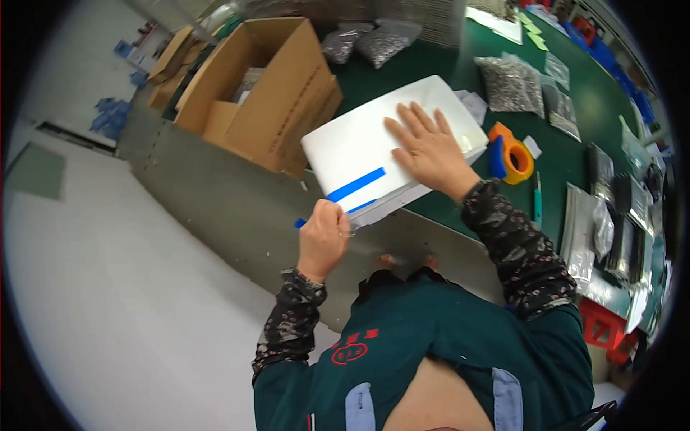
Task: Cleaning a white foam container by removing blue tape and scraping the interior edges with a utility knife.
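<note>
A white box (374, 140) lies tilted at the table's front edge, its near left corner jutting out over the floor. A strip of blue tape (357, 184) runs on its top near that corner, and more blue shows on the side below. My right hand (429, 149) rests flat on the top, fingers spread. At the near left corner my left hand (323, 235) is closed, with a blue tape end poking out on its far side. Its fingertips are partly hidden. Right of the box stands an orange and blue tape dispenser (511, 154).
An open cardboard box (280, 93) stands at the left. Bags of small metal parts (510, 85) lie at the back and right. A teal-handled tool (537, 197) lies on the green table (449, 215). Plastic-wrapped packs (577, 233) and a red crate (602, 325) are at right.
</note>
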Available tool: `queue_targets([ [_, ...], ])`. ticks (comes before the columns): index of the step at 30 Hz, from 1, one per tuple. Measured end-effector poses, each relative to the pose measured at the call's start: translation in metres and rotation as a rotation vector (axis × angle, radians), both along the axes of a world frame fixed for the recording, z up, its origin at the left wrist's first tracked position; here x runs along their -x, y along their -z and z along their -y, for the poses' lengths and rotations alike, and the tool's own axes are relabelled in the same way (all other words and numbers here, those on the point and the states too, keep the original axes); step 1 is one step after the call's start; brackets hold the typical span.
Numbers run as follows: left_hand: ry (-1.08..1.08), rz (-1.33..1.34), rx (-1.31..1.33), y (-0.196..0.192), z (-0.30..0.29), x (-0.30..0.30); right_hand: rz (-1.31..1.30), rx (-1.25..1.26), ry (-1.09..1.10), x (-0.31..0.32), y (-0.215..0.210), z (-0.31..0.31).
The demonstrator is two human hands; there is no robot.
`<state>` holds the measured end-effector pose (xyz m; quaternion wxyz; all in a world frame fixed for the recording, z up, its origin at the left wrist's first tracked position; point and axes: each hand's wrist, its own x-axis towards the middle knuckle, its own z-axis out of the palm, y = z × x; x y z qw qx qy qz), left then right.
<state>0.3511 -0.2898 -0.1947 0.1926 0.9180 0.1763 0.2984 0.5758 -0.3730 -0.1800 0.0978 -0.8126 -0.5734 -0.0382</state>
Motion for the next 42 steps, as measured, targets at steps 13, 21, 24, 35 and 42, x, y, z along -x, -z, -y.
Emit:
queue_targets([
  [13, 0.01, -0.151, -0.102, -0.027, 0.008, -0.015, 0.01, 0.042, 0.021, 0.005, 0.005, -0.002],
  [21, 0.173, -0.331, -0.431, -0.025, 0.0, -0.02, 0.029, 0.004, 0.02, 0.002, 0.009, -0.001],
  [24, 0.211, -0.339, -0.433, -0.021, -0.005, -0.021, 0.022, -0.003, 0.016, 0.002, 0.009, -0.001],
  [35, 0.141, -0.266, -0.104, -0.025, -0.013, -0.022, -0.005, 0.004, 0.021, 0.001, 0.008, -0.001],
  [42, 0.112, 0.148, 0.174, -0.009, -0.015, -0.007, -0.018, 0.002, 0.006, 0.005, 0.007, -0.002],
])
